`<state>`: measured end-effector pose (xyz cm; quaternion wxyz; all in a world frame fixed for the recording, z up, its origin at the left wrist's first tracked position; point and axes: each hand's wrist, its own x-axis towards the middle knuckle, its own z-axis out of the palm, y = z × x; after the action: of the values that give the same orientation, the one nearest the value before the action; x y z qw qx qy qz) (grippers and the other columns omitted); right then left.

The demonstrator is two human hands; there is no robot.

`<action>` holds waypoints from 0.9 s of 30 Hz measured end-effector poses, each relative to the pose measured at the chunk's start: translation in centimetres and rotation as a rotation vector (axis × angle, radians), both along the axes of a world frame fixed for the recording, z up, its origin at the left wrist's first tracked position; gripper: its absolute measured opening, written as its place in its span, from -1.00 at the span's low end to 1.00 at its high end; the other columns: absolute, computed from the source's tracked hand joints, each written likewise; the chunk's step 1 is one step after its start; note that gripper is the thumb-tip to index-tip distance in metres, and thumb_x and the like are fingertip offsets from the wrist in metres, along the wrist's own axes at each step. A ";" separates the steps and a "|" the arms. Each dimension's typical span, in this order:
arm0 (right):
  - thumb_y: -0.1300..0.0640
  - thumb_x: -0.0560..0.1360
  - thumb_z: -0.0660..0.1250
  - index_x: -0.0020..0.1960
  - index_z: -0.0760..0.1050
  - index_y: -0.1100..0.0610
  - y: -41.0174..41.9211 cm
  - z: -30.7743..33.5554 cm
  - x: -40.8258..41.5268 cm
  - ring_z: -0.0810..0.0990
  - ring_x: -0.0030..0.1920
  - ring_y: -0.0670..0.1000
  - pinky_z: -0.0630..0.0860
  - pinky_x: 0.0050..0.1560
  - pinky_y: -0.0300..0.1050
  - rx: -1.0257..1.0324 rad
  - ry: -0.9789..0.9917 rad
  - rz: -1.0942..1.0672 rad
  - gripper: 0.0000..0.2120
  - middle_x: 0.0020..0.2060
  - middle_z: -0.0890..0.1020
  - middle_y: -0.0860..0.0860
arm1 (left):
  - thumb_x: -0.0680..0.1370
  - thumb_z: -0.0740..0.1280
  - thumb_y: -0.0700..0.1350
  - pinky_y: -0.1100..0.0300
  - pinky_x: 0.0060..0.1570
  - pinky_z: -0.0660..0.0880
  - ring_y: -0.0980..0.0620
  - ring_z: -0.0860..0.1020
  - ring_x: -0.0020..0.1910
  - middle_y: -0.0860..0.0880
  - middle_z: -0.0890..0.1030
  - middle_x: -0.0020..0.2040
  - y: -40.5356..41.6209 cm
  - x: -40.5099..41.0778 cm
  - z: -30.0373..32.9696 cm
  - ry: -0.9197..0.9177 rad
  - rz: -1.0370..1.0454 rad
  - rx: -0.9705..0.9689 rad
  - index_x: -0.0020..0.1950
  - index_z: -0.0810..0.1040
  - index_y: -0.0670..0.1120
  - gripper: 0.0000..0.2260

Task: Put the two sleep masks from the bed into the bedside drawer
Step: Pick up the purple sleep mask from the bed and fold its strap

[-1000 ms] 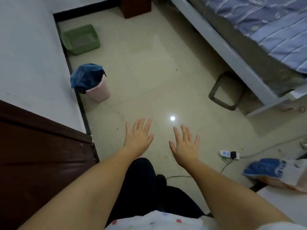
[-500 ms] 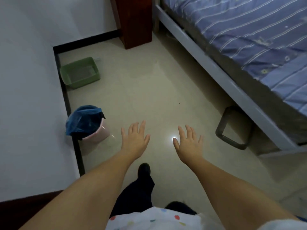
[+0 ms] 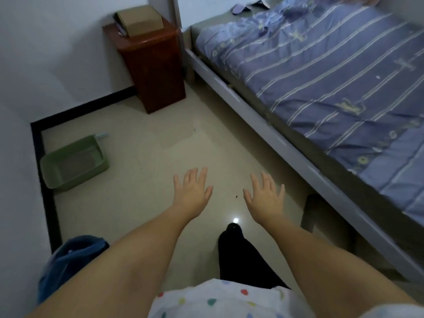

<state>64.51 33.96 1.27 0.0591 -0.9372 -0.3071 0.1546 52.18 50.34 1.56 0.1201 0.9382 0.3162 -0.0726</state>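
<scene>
The two sleep masks lie far ahead of you at the head of the bed (image 3: 321, 72), up and to the right: a pale purple mask (image 3: 238, 8) and a darker mask (image 3: 258, 3) just beside it, both too small to judge how they lie. Your right hand (image 3: 265, 198) is on the bed's side, so nearer. Your left hand (image 3: 191, 191) faces the bedside cabinet (image 3: 151, 65). Both hands hover over the floor (image 3: 149, 157), spread flat, holding nothing.
</scene>
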 end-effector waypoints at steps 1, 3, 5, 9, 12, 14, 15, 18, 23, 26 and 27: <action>-0.13 0.58 -0.02 0.50 -0.01 -0.02 1.6 0.3 2.7 -0.04 0.52 0.07 -0.14 0.45 0.28 0.001 -0.009 0.023 -0.47 0.53 0.07 0.09 | 0.60 0.02 0.11 -0.25 0.43 -0.01 -0.05 0.14 0.48 -0.12 0.19 0.51 1.4 2.5 0.4 -0.005 0.005 0.008 0.52 -0.02 -0.03 -0.46; -0.13 0.58 -0.02 0.50 -0.02 -0.03 5.0 1.0 8.0 -0.05 0.52 0.07 -0.14 0.45 0.29 -0.011 -0.029 0.044 -0.46 0.54 0.06 0.08 | 0.60 0.03 0.11 -0.25 0.42 0.01 -0.05 0.16 0.48 -0.12 0.20 0.50 4.4 7.3 1.3 -0.022 0.027 0.030 0.52 0.00 -0.03 -0.47; -0.14 0.57 -0.02 0.50 -0.02 -0.03 8.2 1.7 12.6 -0.04 0.52 0.08 -0.14 0.44 0.29 -0.019 -0.030 0.046 -0.46 0.54 0.06 0.09 | 0.59 0.04 0.11 -0.25 0.43 0.01 -0.05 0.16 0.48 -0.12 0.21 0.50 7.4 11.4 2.2 -0.033 0.052 0.002 0.52 0.02 -0.03 -0.47; -0.15 0.57 -0.01 0.50 -0.01 -0.03 16.1 1.9 20.3 -0.03 0.52 0.09 -0.14 0.44 0.29 -0.015 -0.023 0.100 -0.46 0.54 0.05 0.09 | 0.59 0.04 0.11 -0.24 0.43 0.01 -0.05 0.17 0.47 -0.11 0.21 0.50 14.5 18.1 2.2 -0.039 0.124 0.001 0.52 0.02 -0.02 -0.47; -0.14 0.57 -0.01 0.50 -0.02 -0.03 22.9 1.1 26.2 -0.03 0.52 0.08 -0.15 0.44 0.30 0.002 -0.026 0.108 -0.46 0.54 0.05 0.08 | 0.60 0.02 0.10 -0.25 0.43 -0.01 -0.08 0.18 0.47 -0.12 0.20 0.51 21.0 23.7 1.2 -0.041 0.178 -0.022 0.52 -0.01 -0.02 -0.47; -0.15 0.57 -0.02 0.50 -0.02 -0.02 27.6 0.6 30.6 -0.03 0.52 0.08 -0.15 0.44 0.31 0.011 -0.029 0.124 -0.46 0.54 0.05 0.08 | 0.59 0.03 0.10 -0.25 0.44 -0.02 -0.09 0.22 0.45 -0.12 0.23 0.50 25.9 28.4 1.0 -0.061 0.171 -0.010 0.52 -0.01 -0.01 -0.47; -0.15 0.57 -0.03 0.50 -0.01 -0.02 30.0 0.5 32.8 -0.03 0.52 0.08 -0.14 0.44 0.31 0.009 -0.034 0.124 -0.46 0.54 0.05 0.08 | 0.59 0.04 0.09 -0.26 0.44 -0.02 -0.10 0.22 0.45 -0.12 0.24 0.49 28.4 30.9 1.2 -0.073 0.163 -0.005 0.52 0.00 -0.01 -0.48; -0.14 0.57 -0.01 0.50 0.01 -0.01 36.3 1.0 38.7 0.00 0.52 0.09 -0.12 0.45 0.31 0.004 -0.052 0.076 -0.46 0.53 0.08 0.08 | 0.59 0.06 0.08 -0.27 0.44 -0.02 -0.09 0.19 0.47 -0.12 0.26 0.48 35.5 38.1 2.3 -0.087 0.081 0.000 0.51 0.01 -0.01 -0.47; -0.14 0.57 -0.01 0.50 0.00 -0.04 44.4 2.5 47.4 0.00 0.52 0.09 -0.15 0.45 0.28 0.006 -0.035 -0.023 -0.47 0.53 0.08 0.07 | 0.59 0.07 0.09 -0.25 0.44 -0.02 -0.06 0.16 0.49 -0.12 0.26 0.49 45.3 48.9 4.0 -0.069 0.013 0.036 0.51 0.02 -0.01 -0.47; -0.13 0.58 -0.02 0.51 -0.02 -0.03 48.1 2.4 53.5 0.00 0.51 0.09 -0.10 0.46 0.30 -0.001 -0.015 -0.082 -0.46 0.53 0.07 0.08 | 0.58 0.08 0.10 -0.25 0.44 -0.02 -0.06 0.17 0.48 -0.11 0.27 0.47 49.5 55.5 3.5 -0.085 -0.034 0.027 0.51 0.03 0.00 -0.47; -0.13 0.58 -0.01 0.51 -0.03 -0.02 49.3 2.2 55.7 0.00 0.51 0.09 -0.10 0.46 0.30 -0.005 -0.016 -0.095 -0.46 0.53 0.07 0.08 | 0.58 0.08 0.11 -0.25 0.44 -0.01 -0.06 0.18 0.48 -0.11 0.27 0.47 50.8 57.9 3.2 -0.081 -0.059 0.034 0.51 0.03 0.00 -0.47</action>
<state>120.26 83.30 3.46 0.0616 -0.9520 -0.2625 0.1447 110.13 101.14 4.71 0.1146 0.9513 0.2844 -0.0326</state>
